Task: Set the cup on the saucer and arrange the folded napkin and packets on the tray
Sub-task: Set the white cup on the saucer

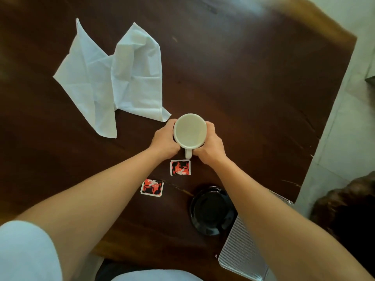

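A white cup stands on the dark wooden table, its handle pointing toward me. My left hand wraps its left side and my right hand wraps its right side. A black saucer lies nearer to me, to the right, partly under my right forearm. Two red and black packets lie flat on the table: one just below the cup, the other further left. A white napkin lies unfolded and crumpled at the far left. A ribbed metal tray sits at the near right, mostly hidden by my right arm.
The table's right edge runs diagonally, with pale floor tiles beyond it. A dark brown object sits on the floor at the right. My light trouser legs show at the bottom.
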{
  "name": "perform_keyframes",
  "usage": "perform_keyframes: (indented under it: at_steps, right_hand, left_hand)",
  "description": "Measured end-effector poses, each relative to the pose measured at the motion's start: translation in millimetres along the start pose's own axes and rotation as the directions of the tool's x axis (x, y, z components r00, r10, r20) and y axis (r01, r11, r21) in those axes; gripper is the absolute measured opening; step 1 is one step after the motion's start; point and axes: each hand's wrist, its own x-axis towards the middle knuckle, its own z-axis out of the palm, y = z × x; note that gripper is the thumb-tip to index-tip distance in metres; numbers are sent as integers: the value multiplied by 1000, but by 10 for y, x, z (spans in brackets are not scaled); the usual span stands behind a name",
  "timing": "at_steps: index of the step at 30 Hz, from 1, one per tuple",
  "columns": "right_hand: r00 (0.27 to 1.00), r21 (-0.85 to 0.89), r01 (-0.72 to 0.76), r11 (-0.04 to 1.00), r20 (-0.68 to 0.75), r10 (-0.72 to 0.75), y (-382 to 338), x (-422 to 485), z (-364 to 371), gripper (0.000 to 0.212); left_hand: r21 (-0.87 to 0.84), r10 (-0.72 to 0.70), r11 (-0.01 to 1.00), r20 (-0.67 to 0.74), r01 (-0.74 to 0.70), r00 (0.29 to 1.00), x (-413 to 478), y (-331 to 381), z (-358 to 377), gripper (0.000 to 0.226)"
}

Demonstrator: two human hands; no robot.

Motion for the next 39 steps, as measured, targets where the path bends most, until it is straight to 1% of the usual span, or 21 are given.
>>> perform_keyframes:
  at_steps: [4, 8, 11, 14, 19, 21, 24, 28, 31, 35, 39]
  right_hand:
    - [999, 31, -30, 999, 16, 29, 31, -349, 108, 79]
    - [999, 47, -51, 998, 5, 50, 100, -800, 150, 83]
    - [999, 57, -53, 997, -4, 53, 175, -1170, 123, 81]
    - [998, 84, -63, 994, -4, 63, 300, -1515, 94, 81]
    - [997, 98, -69, 993, -34, 73, 569, -1995, 137, 71]
    - [994, 108, -92, 990, -45, 98, 696, -2149, 179, 72]
    - [987, 126, -135, 983, -71, 144, 890, -2336, 219, 77]
    - [977, 124, -174, 977, -101, 187, 1153, -2529, 241, 76]
    - [963, 144, -209, 967, -140, 229, 1335, -2637, 243, 73]
    - [950, 165, -240, 957, -164, 267, 1540, -2715, 228, 75]
    - [936, 194, -286, 938, -154, 317, 1634, -2724, 224, 75]
  left_hand:
    - [34, 5, 999, 28, -6, 1000, -334, 1, 6, 63]
    - [78, -2, 997, 51, -2, 999, -785, 62, 33, 62]
    - [103, 17, 994, 70, -24, 997, -1134, 109, 107, 66]
    - [147, 33, 988, 92, -47, 995, -1430, 107, 233, 59]
    - [227, 60, 970, 105, -83, 993, -1843, 37, 488, 62]
    - [249, 70, 963, 134, -102, 989, -1972, 23, 601, 62]
    - [314, 65, 941, 194, -125, 979, -2096, 21, 780, 57]
    - [358, 35, 924, 267, -133, 963, -2154, 15, 1050, 61]
    - [361, 37, 919, 316, -157, 948, -2171, 31, 1243, 60]
    - [371, 61, 906, 360, -203, 931, -2173, 52, 1441, 62]
    - [390, 74, 890, 386, -236, 920, -2142, 66, 1547, 63]
